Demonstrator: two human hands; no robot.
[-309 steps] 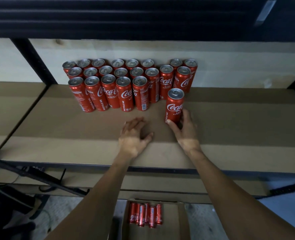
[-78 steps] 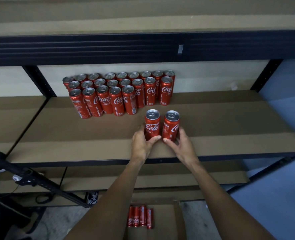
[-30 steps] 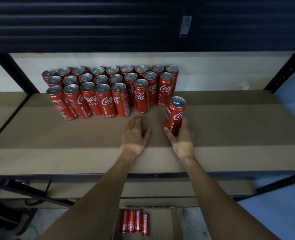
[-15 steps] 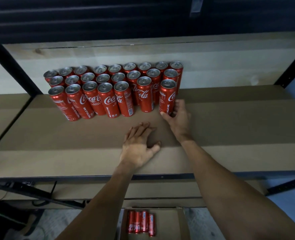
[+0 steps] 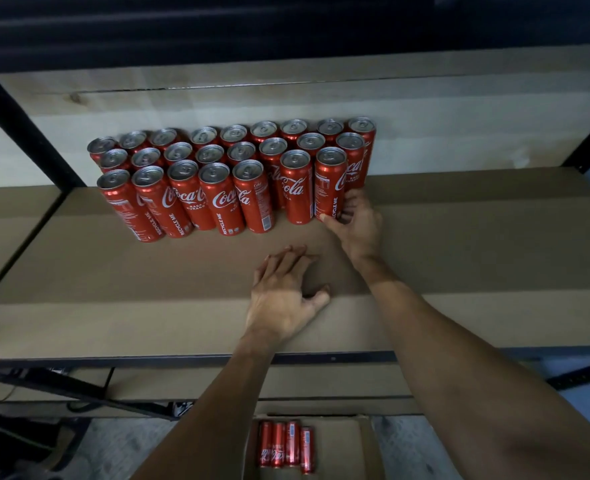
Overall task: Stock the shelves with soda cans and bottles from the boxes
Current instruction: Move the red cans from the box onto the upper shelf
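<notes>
Dim light falls on a pale plank wall (image 5: pixel 459 133), a black metal upright (image 5: pixel 20 126) and grey floor (image 5: pixel 120 445).

My right hand (image 5: pixel 359 225) and left hand (image 5: pixel 281 301) are bare, and so are the forearms (image 5: pixel 466 362) behind them: narrow at the wrists, widening steadily back from the grip toward my body.

red cans (image 5: pixel 231 188): upright, three rows on shelf (image 5: pixel 459 271) | four loose cans (image 5: pixel 284 448): lying in box (image 5: pixel 342 445)
</notes>
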